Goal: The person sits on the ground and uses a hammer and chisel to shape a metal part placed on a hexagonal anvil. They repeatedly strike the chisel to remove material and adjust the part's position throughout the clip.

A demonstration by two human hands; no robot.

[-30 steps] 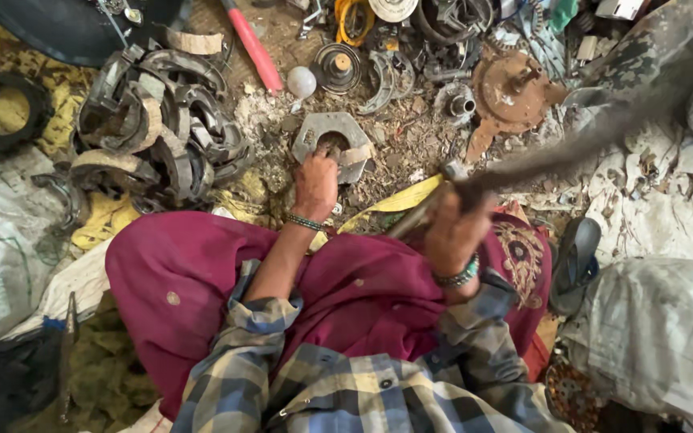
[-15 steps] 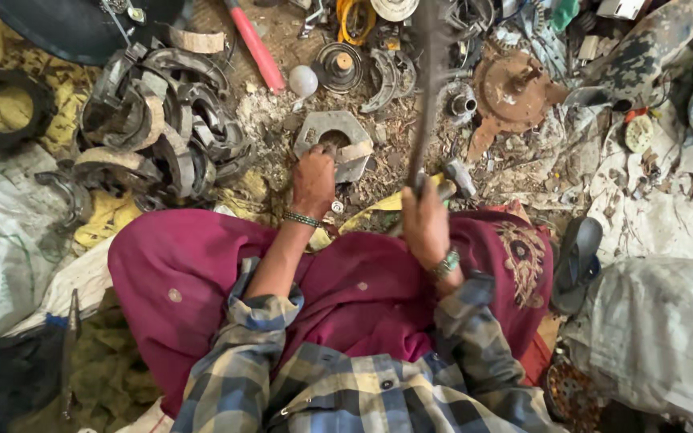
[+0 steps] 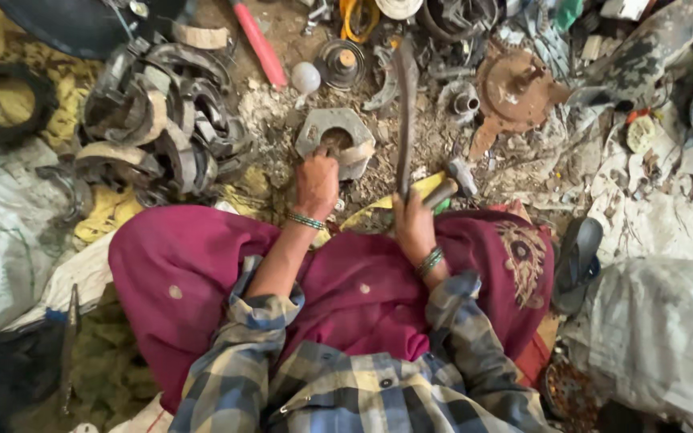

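I sit on the ground with a maroon cloth over my legs. My left hand (image 3: pixel 317 183) rests on the near edge of a grey metal brake-shoe piece (image 3: pixel 335 136) lying in the dirt, fingers closed on it. My right hand (image 3: pixel 414 224) grips the handle of a long dark metal blade (image 3: pixel 405 112), which points straight away from me, just to the right of the grey piece. Bangles show on both wrists.
A heap of curved brake shoes (image 3: pixel 158 120) lies at the left, a black rubber ring (image 3: pixel 6 100) farther left. A red-handled tool (image 3: pixel 260 44), a white ball (image 3: pixel 306 78), a rusty disc (image 3: pixel 515 88), a hammer (image 3: pixel 459 180), a sandal (image 3: pixel 579 261) and white sacks (image 3: pixel 659 337) surround me.
My right hand has swung the long blade from far out at the right to the centre, so it now points straight ahead beside the grey piece. My left hand stays on that piece.
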